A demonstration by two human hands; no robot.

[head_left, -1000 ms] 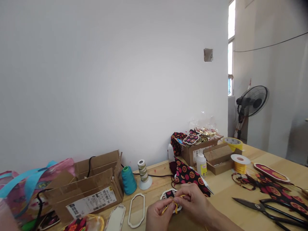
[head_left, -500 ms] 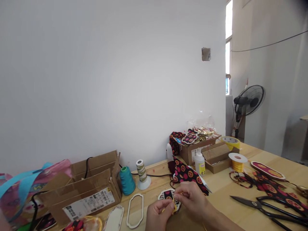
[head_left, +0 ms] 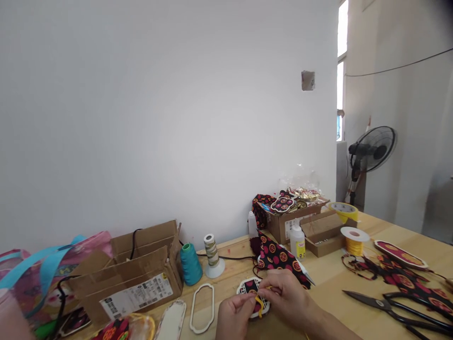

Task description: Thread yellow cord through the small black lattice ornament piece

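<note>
The grip of my left hand (head_left: 232, 317) and right hand (head_left: 288, 296) pinches the yellow cord (head_left: 260, 309), its tail now plainer over the ornament (head_left: 249, 285), handling apparently unfinished.

At lower right, a strip of pale wooden tabletop (head_left: 327, 289) lies open between the bare right hand (head_left: 288, 297) and the long-bladed black metal scissors (head_left: 382, 304). Beyond that hand, black fabric printed with red and orange rounds (head_left: 283, 259) blocks the way; at lower left, a teal thread cone (head_left: 191, 267) and an open brown cardboard box (head_left: 123, 279) stand as obstacles
</note>
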